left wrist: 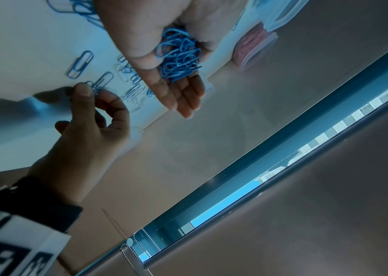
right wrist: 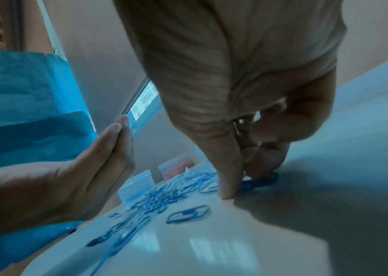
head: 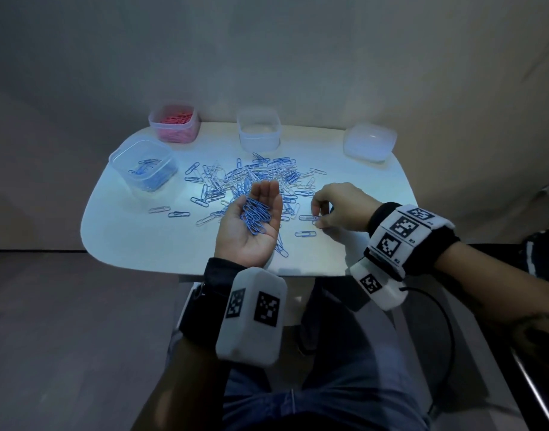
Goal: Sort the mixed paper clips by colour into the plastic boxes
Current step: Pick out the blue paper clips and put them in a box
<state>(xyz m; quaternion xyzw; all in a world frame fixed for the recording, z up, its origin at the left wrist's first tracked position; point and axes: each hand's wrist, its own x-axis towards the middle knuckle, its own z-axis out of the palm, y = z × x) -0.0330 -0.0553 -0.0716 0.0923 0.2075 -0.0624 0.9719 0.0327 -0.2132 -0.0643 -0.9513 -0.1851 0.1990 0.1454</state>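
Left hand (head: 251, 222) lies palm up over the bench (head: 136, 244), fingers (head: 268, 191) straight and together, cupping a heap of blue clips (head: 256, 214); right hand (head: 338, 206) pinches one blue clip (right wrist: 259, 182) flat on the bench beside the mixed pile (head: 254, 178).

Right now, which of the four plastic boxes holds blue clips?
The front-left clear box, nearest the person. The pink box behind it holds pink clips; the middle box and far-right box show no coloured clips.
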